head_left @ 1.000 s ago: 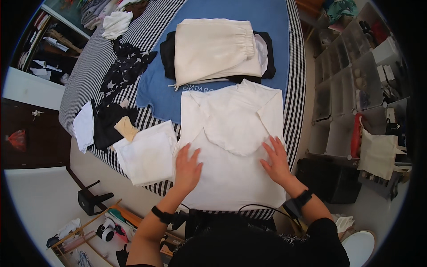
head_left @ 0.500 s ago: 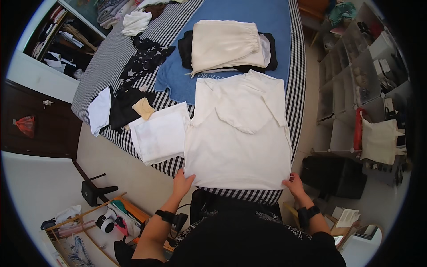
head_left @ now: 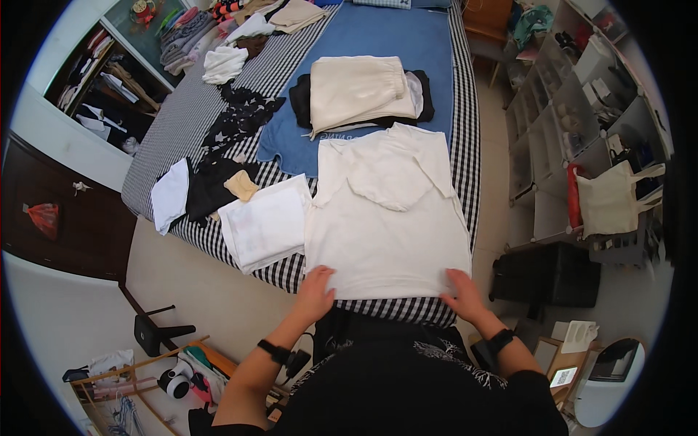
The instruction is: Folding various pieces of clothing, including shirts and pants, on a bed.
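A white top (head_left: pixel 389 240) lies spread on the bed with its hem toward me, and a rounded, hood-like part rests on its upper half. At the hem's left corner my left hand (head_left: pixel 315 293) touches the cloth, fingers stretched out and thumb apart. My right hand (head_left: pixel 465 294) rests at the right end of the hem, also open with its fingers on the fabric. Left of the top lies a folded white cloth (head_left: pixel 265 225). Beyond the top, folded cream trousers (head_left: pixel 356 91) sit on a pile of dark clothes (head_left: pixel 299 102).
A blue blanket (head_left: pixel 363 33) covers part of the checked bed (head_left: pixel 163 134). Black clothes (head_left: pixel 207 192), a small beige cloth (head_left: pixel 241 186) and a star-patterned black garment (head_left: pixel 240 116) lie to the left. Shelves (head_left: pixel 538 138) and a black case (head_left: pixel 549 275) stand right; a stool (head_left: pixel 149 334) is lower left.
Both hands have let go of the hem's corners and moved inward, now resting fingers on the cloth. The hem sits slightly higher, and the view has shifted a little.
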Demonstrator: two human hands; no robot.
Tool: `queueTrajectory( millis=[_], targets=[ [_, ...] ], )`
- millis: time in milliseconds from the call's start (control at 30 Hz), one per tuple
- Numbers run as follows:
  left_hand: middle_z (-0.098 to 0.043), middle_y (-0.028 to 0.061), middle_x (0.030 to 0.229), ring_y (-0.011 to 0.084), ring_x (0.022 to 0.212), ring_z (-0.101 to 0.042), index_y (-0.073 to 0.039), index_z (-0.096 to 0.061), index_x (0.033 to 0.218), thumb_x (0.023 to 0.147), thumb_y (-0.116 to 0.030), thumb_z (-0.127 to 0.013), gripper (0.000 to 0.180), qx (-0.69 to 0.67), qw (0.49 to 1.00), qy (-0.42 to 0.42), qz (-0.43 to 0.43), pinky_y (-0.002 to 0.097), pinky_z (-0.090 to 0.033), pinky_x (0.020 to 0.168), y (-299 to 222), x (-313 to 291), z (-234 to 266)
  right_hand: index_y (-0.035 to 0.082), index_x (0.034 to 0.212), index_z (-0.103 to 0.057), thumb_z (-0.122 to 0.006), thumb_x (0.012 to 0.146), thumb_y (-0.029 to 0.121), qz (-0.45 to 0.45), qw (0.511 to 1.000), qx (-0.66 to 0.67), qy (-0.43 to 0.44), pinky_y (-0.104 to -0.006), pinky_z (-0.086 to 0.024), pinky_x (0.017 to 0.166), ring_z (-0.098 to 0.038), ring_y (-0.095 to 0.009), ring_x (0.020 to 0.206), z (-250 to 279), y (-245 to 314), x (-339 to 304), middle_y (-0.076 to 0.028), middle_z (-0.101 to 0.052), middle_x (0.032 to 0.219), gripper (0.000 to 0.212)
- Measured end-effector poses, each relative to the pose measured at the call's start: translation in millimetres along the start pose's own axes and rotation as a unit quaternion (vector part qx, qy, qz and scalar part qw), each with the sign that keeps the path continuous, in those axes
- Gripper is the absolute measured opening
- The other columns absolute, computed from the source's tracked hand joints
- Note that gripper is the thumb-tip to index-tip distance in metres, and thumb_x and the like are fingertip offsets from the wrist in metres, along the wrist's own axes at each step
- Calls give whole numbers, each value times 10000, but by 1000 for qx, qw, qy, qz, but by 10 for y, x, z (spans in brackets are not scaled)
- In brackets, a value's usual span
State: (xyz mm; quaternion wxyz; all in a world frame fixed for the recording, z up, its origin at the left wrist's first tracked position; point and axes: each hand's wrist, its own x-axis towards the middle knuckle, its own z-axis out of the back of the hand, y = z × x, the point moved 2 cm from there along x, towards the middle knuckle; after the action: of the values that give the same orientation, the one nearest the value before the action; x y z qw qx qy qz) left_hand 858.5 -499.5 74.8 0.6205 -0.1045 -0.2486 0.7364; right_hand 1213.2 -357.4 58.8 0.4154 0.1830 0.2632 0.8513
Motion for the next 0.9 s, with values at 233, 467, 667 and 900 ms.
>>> queueTrajectory(
  millis=[233, 467, 667, 900],
  targets=[
    [-566, 127, 930, 309, 946, -526, -41, -537, 1140, 709, -155, -671, 466, -47, 933, 355, -30, 418, -433, 825, -143, -92, -222, 78, 1052, -610, -660, 717, 198, 10, 912, 91, 399, -388, -472, 728, -580, -275, 797, -160, 28, -77, -105, -598, 793, 359],
    [-585, 130, 830, 332, 868, -550, -19, -568, 1061, 720, -140, -665, 375, -65, 985, 50, 150, 429, -441, 792, 462, -361, -127, 40, 1037, -562, -645, 686, 119, -144, 988, 48, -19, -391, -437, 820, -528, -341, 931, -54, -357, -292, -158, -560, 948, 369],
    [-582, 124, 739, 241, 708, -583, 42, -474, 1148, 689, -170, -719, 562, -92, 954, -15, 285, 331, -471, 694, 616, -352, -244, 24, 1123, -510, -678, 756, 160, -426, 868, 248, -56, -356, -446, 810, -545, -227, 975, -239, -934, -225, -132, -542, 1109, 426],
    [-634, 76, 924, 145, 773, -594, 39, -505, 1141, 782, -163, -669, 443, -365, 814, 161, 422, 277, -480, 603, 792, -540, -346, -10, 1160, -488, -625, 790, 107, -440, 768, 446, 132, -357, -463, 831, -569, -223, 965, -18, -770, -240, -97, -583, 1068, 411]
  ],
)
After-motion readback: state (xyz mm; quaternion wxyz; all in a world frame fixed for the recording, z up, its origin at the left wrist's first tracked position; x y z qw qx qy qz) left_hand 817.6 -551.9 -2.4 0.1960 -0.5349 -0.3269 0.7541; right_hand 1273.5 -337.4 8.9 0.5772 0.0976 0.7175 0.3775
